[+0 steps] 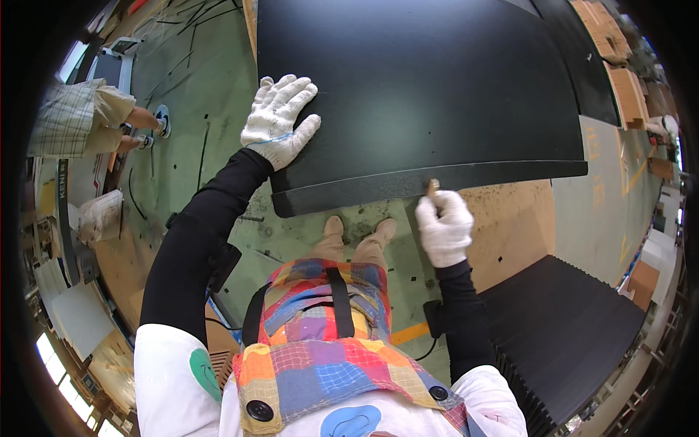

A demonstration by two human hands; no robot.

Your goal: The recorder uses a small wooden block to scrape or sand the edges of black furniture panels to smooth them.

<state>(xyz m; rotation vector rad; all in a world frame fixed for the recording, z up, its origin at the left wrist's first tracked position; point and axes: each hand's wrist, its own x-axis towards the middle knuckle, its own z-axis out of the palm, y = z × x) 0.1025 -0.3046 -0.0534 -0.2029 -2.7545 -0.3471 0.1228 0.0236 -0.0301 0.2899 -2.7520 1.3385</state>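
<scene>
A large black panel (437,95) lies in front of me, its glossy top catching the light. Along its near side runs a dull black edge face (349,191), scuffed and dusty in the middle. My left hand (280,120), in a white knit glove, rests flat on the panel's left edge with its fingers stretched out. At the near edge, right of the middle, my gloved right hand (445,227) is closed in a pinch. From its fingertips sticks a small tan piece (434,186), touching or very near the edge face; its kind is too small to tell.
Below the panel at right lies a brown board (513,218). A stack of black panels (568,328) stands beside my right arm. Another person (95,120) is at the far left. Thin black strips (203,156) litter the green floor. Wooden pieces (628,95) are stacked at far right.
</scene>
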